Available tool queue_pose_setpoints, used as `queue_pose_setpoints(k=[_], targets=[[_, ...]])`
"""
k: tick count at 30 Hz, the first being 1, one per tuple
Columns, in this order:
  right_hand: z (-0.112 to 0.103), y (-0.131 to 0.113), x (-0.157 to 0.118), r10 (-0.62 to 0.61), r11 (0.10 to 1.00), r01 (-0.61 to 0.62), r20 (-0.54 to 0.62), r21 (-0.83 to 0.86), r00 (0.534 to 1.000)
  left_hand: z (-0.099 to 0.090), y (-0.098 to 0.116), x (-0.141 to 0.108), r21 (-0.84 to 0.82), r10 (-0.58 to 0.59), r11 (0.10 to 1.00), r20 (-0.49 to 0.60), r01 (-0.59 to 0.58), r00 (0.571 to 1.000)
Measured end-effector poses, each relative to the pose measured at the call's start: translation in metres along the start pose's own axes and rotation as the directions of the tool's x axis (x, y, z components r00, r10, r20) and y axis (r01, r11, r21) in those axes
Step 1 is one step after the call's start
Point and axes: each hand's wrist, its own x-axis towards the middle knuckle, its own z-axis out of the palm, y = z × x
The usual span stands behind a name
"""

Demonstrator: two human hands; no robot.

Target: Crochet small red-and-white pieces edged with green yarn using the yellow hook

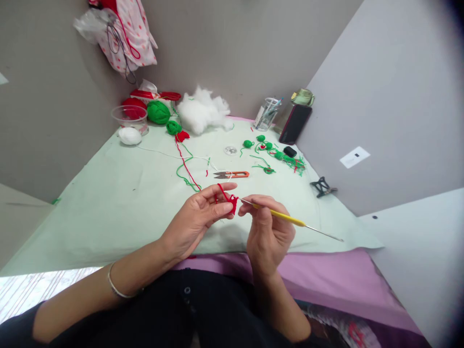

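Observation:
Between thumb and fingers, my left hand (pixel 199 212) pinches a small red crochet piece (pixel 234 205). Red yarn runs over its raised index finger and back across the table. My right hand (pixel 270 229) grips a crochet hook with a yellow handle (pixel 286 217) like a pen. The hook's thin front end points left and meets the upper edge of the red piece; whether it sits inside a loop is too small to tell. Orange-handled thread snips (pixel 239 174) lie on the table just beyond my hands.
At the back left are a green yarn ball (pixel 158 112), a clear tub (pixel 129 114), white yarn (pixel 129 136) and white stuffing (pixel 203 110). Toward the right stand a cup of tools (pixel 267 115) and a phone (pixel 296 124), near green crocheted bits (pixel 278 155) and a black stand (pixel 322 187).

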Motion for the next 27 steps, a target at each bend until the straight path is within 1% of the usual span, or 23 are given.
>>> queue_pose_setpoints(k=[4, 9, 14, 17, 19, 21, 23, 27], targets=[[0.0009, -0.0008, -0.0007, -0.026, 0.999, 0.028, 0.025, -0.043, 0.999, 0.0001, -0.0008, 0.0023, 0.004, -0.019, 1.000, -0.001, 0.019, 1.000], [0.0017, -0.0027, -0.0017, -0.062, 0.988, 0.066, 0.035, -0.137, 0.997, -0.0016, -0.0017, 0.0031, -0.008, -0.027, 1.000, -0.008, 0.027, 1.000], [0.0017, -0.0051, -0.0016, -0.097, 0.979, 0.104, 0.050, -0.175, 0.994, -0.0020, -0.0021, 0.0019, -0.001, -0.026, 1.000, -0.020, 0.026, 0.999], [0.0010, -0.0057, -0.0014, -0.124, 0.973, 0.137, 0.076, -0.189, 0.989, -0.0007, -0.0017, 0.0019, -0.017, -0.036, 0.999, -0.013, 0.036, 0.999], [0.0007, -0.0056, -0.0012, -0.138, 0.965, 0.151, 0.073, -0.216, 0.988, 0.0001, -0.0010, 0.0020, -0.031, -0.042, 0.999, -0.013, 0.041, 0.999], [0.0009, -0.0055, -0.0011, -0.138, 0.960, 0.148, 0.059, -0.238, 0.989, 0.0002, -0.0001, 0.0020, -0.039, -0.056, 0.998, -0.007, 0.056, 0.998], [0.0010, -0.0056, -0.0010, -0.114, 0.967, 0.121, 0.041, -0.225, 0.993, -0.0012, 0.0008, 0.0022, -0.046, -0.077, 0.996, 0.002, 0.077, 0.997], [-0.0010, -0.0077, -0.0002, -0.042, 0.993, 0.036, -0.050, -0.110, 0.998, -0.0069, 0.0010, 0.0039, -0.089, -0.099, 0.991, -0.005, 0.098, 0.995]])
